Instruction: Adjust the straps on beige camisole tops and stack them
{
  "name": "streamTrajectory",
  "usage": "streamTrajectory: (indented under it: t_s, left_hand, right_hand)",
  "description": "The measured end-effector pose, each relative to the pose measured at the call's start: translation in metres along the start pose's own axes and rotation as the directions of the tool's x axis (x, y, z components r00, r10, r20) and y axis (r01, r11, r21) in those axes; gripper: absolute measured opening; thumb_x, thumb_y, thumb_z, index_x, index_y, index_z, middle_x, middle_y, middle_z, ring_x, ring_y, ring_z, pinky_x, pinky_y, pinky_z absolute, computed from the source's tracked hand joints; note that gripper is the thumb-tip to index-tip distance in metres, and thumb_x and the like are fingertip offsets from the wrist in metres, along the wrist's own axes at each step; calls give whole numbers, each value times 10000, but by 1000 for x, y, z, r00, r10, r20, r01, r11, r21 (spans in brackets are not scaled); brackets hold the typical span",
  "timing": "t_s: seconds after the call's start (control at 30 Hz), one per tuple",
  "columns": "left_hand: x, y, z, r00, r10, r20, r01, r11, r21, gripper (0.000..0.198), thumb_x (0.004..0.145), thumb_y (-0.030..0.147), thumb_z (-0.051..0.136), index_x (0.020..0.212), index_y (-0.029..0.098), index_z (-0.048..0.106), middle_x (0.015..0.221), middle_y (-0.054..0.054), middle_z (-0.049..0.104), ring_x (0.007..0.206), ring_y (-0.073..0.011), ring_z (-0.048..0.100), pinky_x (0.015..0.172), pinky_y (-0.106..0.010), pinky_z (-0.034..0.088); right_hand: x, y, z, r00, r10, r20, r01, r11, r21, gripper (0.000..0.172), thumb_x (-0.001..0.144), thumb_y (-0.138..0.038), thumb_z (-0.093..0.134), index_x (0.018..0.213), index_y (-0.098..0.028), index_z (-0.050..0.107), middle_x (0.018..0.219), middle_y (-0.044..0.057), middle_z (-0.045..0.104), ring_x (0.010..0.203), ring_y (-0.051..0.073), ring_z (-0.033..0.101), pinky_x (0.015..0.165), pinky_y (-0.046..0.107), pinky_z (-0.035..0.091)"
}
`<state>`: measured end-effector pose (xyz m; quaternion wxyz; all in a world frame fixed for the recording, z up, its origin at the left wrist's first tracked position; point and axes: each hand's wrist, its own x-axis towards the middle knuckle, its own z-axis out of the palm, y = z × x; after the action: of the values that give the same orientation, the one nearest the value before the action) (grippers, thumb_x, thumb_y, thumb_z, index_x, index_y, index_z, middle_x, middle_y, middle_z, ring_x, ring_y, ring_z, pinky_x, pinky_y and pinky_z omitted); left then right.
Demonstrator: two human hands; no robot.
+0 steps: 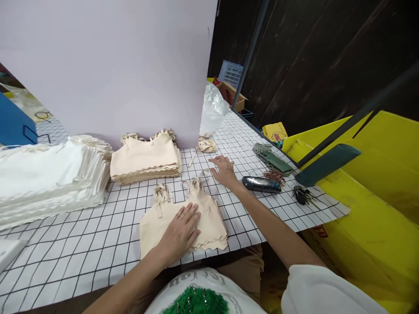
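A small stack of beige strappy bra tops (209, 218) with wavy hems lies at the table's near edge, straps pointing away from me. Flat on the top one rests my left hand (181, 229), fingers stretched out and a ring on one of them. My right hand (224, 171) hovers just beyond the right strap, fingers apart. A pale, blurred strap end (205, 172) lies by its fingertips; no grip on it can be made out. Behind is a taller pile of beige bra tops (145, 159), and to its left a large pile of white garments (49, 174).
A white panel (114, 65) rises behind the piles. On the checked tablecloth at right are a patterned dark case (262, 184), a green phone (276, 161) and keys (304, 195). A plastic bag (213, 107) stands farther back. Yellow bins (376, 174) flank the table's right side.
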<state>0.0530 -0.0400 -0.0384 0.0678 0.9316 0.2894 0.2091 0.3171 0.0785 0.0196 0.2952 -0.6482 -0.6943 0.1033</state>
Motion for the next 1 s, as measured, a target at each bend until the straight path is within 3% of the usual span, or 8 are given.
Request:
streamTrajectory:
  t_s: [0.2,0.4,0.53,0.63,0.73,0.8,0.9,1.0]
  left_hand:
    - [28,5,-5,999,-6,44,11,992,-122,589,1051,334,409,1600,191,253,1620,-158,355,1523,-264,300,1217,-507,355]
    - [31,9,15,991,5,132,2,998,-56,622,1048,399,396,1599,146,254,1645,-165,268,1549,-278,199,1249,-523,274]
    - [32,13,10,991,-79,111,111,942,-318,564,1019,403,457,1513,131,441,1616,-167,355,1535,-313,264,1248,-579,244]
    - [51,22,-6,928,-349,128,330,616,-715,473,987,425,530,1358,146,619,1454,-180,580,1398,-326,504,1178,-568,386]
    - [85,33,-18,768,-502,397,421,-70,-904,392,996,449,534,1127,136,731,1199,-174,734,1127,-273,699,1057,-476,530]
    - [106,38,-20,685,-507,522,358,-390,-848,357,975,442,591,983,122,751,1053,-162,769,989,-227,734,995,-396,570]
    - [125,39,-19,611,-550,569,276,-526,-804,220,902,326,718,859,114,755,956,-131,771,896,-179,719,805,-266,603]
    - [125,34,-19,615,-555,560,272,-517,-812,127,883,210,715,848,100,769,961,-126,768,946,-182,702,686,-210,575]
  right_hand:
    - [-17,-17,9,850,-356,390,433,892,-129,357,881,-78,570,1172,-227,713,1225,123,683,1313,341,428,1053,714,269]
    - [-16,-8,9,902,-291,320,367,906,-210,258,903,-49,491,889,-153,728,934,110,730,1048,271,551,1085,688,257]
    - [-19,2,-14,929,-230,289,298,929,-219,260,932,-91,475,920,-152,727,879,112,732,966,263,576,1058,673,296]
    - [-30,-6,-30,942,-230,245,300,904,-306,269,978,-174,467,914,-140,726,800,119,708,907,262,590,1066,631,314]
    - [-49,-24,-37,947,-260,191,318,851,-418,292,984,-179,447,892,-123,719,734,124,685,825,257,598,1051,578,350]
    - [-68,-37,-38,939,-284,193,342,830,-440,305,972,-141,427,873,-114,715,714,132,684,785,254,604,1003,536,398]
    - [-98,-47,-42,931,-284,231,350,875,-334,297,949,-120,438,847,-110,717,737,146,697,754,247,616,850,443,476]
    - [-113,-42,-50,934,-186,305,185,982,35,276,965,-280,516,867,-151,739,741,91,701,679,193,612,667,330,492]
